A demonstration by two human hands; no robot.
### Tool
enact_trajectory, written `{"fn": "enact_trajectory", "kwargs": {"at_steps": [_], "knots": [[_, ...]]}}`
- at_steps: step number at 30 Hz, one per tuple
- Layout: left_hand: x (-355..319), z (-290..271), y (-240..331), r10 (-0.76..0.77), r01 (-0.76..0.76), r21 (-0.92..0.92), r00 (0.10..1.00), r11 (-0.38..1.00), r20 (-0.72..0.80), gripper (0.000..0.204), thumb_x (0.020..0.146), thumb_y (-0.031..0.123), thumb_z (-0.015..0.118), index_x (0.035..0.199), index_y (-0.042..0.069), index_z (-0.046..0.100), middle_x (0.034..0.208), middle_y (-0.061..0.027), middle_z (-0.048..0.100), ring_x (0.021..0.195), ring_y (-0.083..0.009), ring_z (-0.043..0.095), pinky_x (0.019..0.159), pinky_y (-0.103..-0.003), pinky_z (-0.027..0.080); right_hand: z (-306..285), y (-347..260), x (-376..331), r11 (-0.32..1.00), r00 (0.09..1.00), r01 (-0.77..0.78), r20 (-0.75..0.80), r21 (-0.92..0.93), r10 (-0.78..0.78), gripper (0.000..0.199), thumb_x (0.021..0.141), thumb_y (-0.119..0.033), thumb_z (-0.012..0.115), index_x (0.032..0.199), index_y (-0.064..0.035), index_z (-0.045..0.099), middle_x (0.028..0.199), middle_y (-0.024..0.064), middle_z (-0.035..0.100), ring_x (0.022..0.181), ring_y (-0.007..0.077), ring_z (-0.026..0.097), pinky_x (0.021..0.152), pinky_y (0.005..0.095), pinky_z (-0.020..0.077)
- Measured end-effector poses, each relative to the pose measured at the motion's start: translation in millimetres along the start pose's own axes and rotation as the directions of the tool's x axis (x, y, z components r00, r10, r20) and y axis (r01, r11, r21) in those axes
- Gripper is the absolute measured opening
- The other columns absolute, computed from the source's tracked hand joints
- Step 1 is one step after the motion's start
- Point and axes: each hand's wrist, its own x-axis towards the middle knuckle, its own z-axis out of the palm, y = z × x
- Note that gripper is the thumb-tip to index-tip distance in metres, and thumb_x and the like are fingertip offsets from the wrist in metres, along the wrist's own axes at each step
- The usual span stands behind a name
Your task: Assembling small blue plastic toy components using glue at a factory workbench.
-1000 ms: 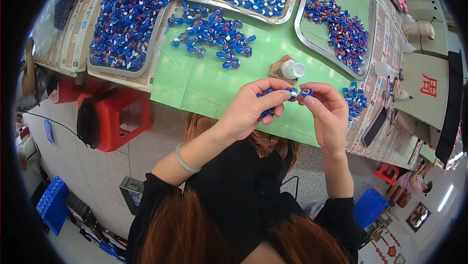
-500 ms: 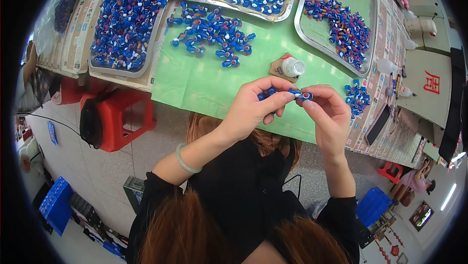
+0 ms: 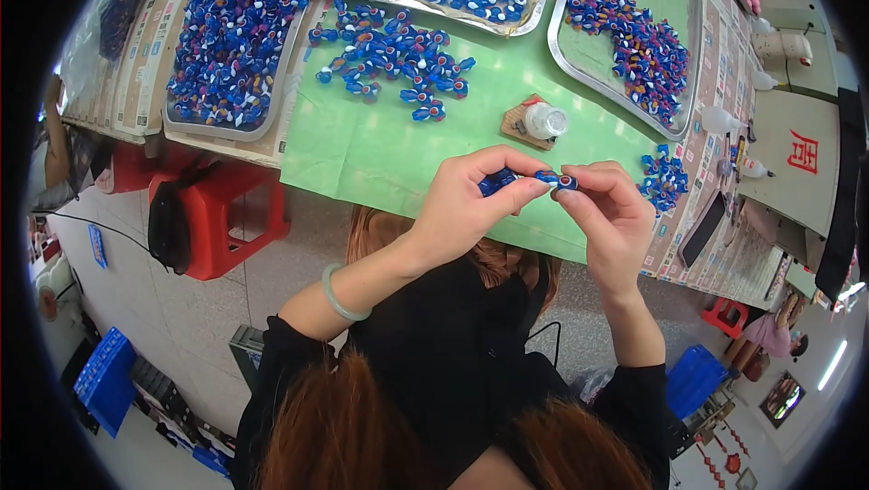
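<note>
Over the near edge of the green sheet (image 3: 362, 164), my left hand (image 3: 466, 200) pinches a small blue-and-white plastic piece (image 3: 546, 177) between thumb and forefinger. More blue pieces (image 3: 496, 183) are tucked in its curled fingers. My right hand (image 3: 613, 218) grips a small blue piece with a red-ringed end (image 3: 567, 182) by the fingertips. The two pieces meet end to end between my hands; whether they are joined I cannot tell. Just beyond stands a small clear bottle (image 3: 547, 121) on a cardboard scrap (image 3: 518, 123).
Loose blue pieces (image 3: 394, 56) lie on the sheet at left, with a smaller heap (image 3: 663, 180) at right. Metal trays of pieces stand at left (image 3: 272, 123), far middle (image 3: 520, 33) and far right (image 3: 554, 38). A dark phone (image 3: 702, 231) lies at right; a red stool (image 3: 217, 237) stands left.
Both hands have shifted only slightly, and the left fingers have curled in a little more. The two small pieces remain held end to end between them.
</note>
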Motion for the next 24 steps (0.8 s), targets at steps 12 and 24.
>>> {"fn": "enact_trajectory", "kwargs": {"at_steps": [12, 24], "knots": [[0.5, -4.5, -2.3, 0.094, -0.100, 0.168, 0.995, 0.981, 0.039, 0.014, 0.079, 0.007, 0.060, 0.092, 0.000, 0.062, 0.076, -0.0010, 0.059, 0.063, -0.0037, 0.050, 0.054, -0.017, 0.040, 2.5, 1.2, -4.6, 0.998, 0.998, 0.054, -0.031, -0.033, -0.055, 0.018, 0.072, 0.008, 0.061, 0.090, 0.0055, 0.060, 0.087, 0.0100, 0.056, 0.080, 0.0141, 0.055, 0.071, 0.0233, 0.0439], [-3.7, 16.6, -12.1, 0.266, -0.244, 0.237, 0.962, 0.940, -0.061, 0.015, 0.080, 0.011, 0.061, 0.091, 0.000, 0.059, 0.072, 0.0006, 0.060, 0.061, -0.0036, 0.049, 0.055, -0.017, 0.039, 26.1, 13.4, 3.5, 0.991, 0.957, 0.137, -0.258, -0.002, -0.133, 0.012, 0.088, -0.008, 0.047, 0.080, 0.0001, 0.048, 0.072, 0.0004, 0.049, 0.065, 0.0064, 0.047, 0.060, 0.0192, 0.0396]]}}
